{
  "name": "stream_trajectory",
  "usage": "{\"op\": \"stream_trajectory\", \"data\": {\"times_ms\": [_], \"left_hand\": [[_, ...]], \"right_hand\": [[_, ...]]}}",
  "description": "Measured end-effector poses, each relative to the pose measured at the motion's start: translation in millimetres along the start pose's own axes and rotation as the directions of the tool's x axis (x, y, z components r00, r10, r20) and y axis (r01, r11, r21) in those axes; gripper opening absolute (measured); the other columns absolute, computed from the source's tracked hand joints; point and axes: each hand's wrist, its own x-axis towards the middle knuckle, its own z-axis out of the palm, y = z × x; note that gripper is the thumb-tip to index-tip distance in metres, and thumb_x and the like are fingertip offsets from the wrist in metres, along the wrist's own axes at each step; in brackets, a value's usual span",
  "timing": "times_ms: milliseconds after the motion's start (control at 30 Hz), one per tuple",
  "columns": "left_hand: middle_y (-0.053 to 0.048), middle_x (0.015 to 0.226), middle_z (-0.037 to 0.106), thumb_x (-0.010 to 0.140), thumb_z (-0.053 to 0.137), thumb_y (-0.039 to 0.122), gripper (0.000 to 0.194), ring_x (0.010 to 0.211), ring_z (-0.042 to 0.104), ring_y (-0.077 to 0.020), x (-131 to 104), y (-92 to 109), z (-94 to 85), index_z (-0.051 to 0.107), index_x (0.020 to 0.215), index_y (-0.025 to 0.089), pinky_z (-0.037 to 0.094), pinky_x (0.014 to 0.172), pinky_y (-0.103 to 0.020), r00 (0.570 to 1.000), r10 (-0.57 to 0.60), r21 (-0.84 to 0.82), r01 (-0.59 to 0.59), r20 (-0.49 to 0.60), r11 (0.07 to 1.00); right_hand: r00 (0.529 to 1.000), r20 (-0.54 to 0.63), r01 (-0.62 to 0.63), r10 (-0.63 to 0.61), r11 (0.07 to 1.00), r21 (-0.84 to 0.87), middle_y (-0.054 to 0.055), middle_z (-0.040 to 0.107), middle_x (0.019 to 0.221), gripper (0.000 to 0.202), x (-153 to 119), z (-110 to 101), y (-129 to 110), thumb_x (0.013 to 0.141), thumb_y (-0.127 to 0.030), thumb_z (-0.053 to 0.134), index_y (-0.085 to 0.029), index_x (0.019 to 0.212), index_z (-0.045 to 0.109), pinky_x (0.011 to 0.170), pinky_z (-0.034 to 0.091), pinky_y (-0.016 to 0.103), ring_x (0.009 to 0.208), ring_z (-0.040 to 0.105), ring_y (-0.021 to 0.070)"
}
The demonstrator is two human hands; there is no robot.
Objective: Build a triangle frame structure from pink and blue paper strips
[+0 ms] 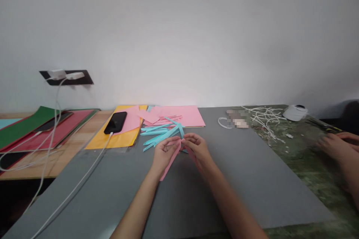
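Note:
Over the middle of the grey table mat (pixel 238 179), my left hand (pixel 166 152) pinches a pink paper strip (pixel 170 165), one end of which hangs down toward me. Close beside it, my right hand (pixel 197 148) grips the same pink paper, with its fingertips meeting those of my left hand and another length running down under the palm. A blue paper strip (pixel 181 130) stands up just behind my fingertips. Several more blue strips (pixel 157 133) lie in a loose pile behind and left of my hands.
Pink sheets (pixel 190 115) lie by the wall. A phone (pixel 116 122) with a white cable rests on a yellow folder (pixel 129 140). White strings (pixel 267 117) and a white spool (pixel 295 112) lie at right, near another person's hands (pixel 336 145). Coloured folders (pixel 28 129) are at left.

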Motion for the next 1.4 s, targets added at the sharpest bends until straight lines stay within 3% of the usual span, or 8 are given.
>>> {"op": "stream_trajectory", "data": {"times_ms": [533,1000,1400], "left_hand": [[-0.008,0.083,0.071,0.064,0.071,0.032,0.037,0.073,0.067,-0.0181,0.8,-4.6,-0.3,0.066,0.095,0.015,0.052,0.071,-0.029,1.000,0.016,-0.010,-0.015,0.019,1.000],[-0.008,0.082,0.072,0.062,0.072,0.034,0.040,0.072,0.068,-0.0203,0.0,-2.2,1.3,0.066,0.096,0.014,0.053,0.069,-0.030,1.000,0.011,0.009,-0.011,0.001,1.000],[-0.009,0.083,0.072,0.060,0.073,0.033,0.039,0.076,0.067,-0.0219,1.6,-2.7,0.8,0.067,0.094,0.014,0.054,0.069,-0.031,1.000,0.022,0.005,-0.021,-0.010,1.000]], "right_hand": [[1.000,-0.009,0.009,-0.010,1.000,-0.029,-0.004,0.062,0.055,0.025,3.0,-5.5,2.9,0.050,-0.023,0.078,-0.018,0.069,0.063,0.052,0.045,0.022,0.049,0.055,0.0092],[0.999,-0.037,-0.038,0.038,0.999,0.006,-0.002,0.065,0.058,0.025,-2.4,1.2,-1.4,0.050,-0.021,0.077,-0.017,0.070,0.064,0.055,0.048,0.025,0.051,0.058,0.0108],[1.000,-0.025,-0.009,0.008,1.000,-0.009,-0.002,0.064,0.058,0.025,-1.9,2.8,-0.3,0.052,-0.023,0.076,-0.018,0.073,0.066,0.056,0.048,0.026,0.052,0.057,0.0108]]}}
